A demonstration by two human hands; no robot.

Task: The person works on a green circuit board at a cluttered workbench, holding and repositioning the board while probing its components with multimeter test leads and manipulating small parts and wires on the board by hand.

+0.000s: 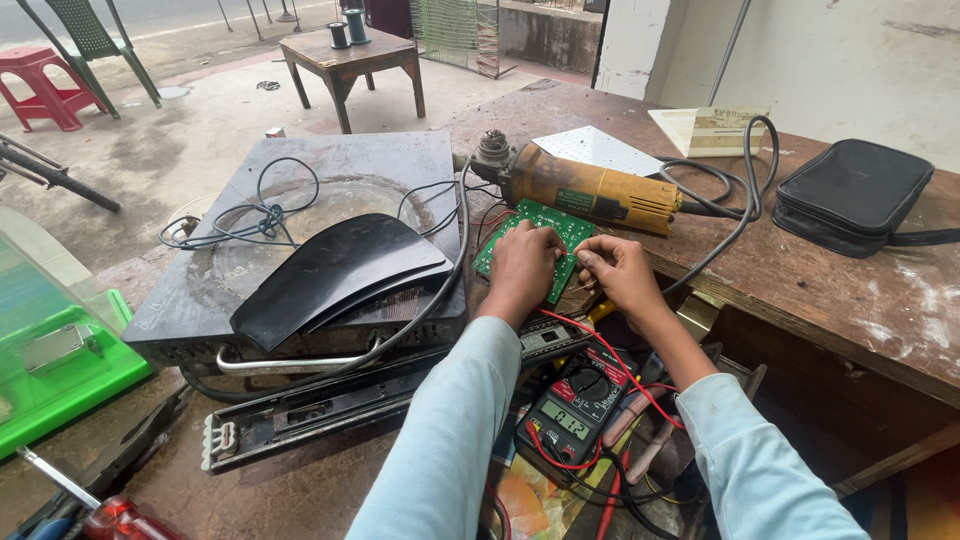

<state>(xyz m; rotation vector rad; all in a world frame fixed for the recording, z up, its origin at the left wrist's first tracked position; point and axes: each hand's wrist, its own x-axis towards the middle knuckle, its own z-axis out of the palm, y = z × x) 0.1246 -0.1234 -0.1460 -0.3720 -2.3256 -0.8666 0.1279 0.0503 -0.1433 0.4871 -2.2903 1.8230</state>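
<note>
While both hands press on the green circuit board [535,240], probing looks to be the step in hand; the next touch calls for steady, fine placement. The left hand [525,265] lies curled on the board, fingers bent, gripping nothing clearly. The right hand [615,268] pinches something thin, likely a probe tip. An angle grinder [590,190] lies at twelve o'clock, a multimeter [578,405] at six.

Daylit concrete yard [200,110], wooden table [345,50], red stool [40,75], green chair [85,30]
</note>
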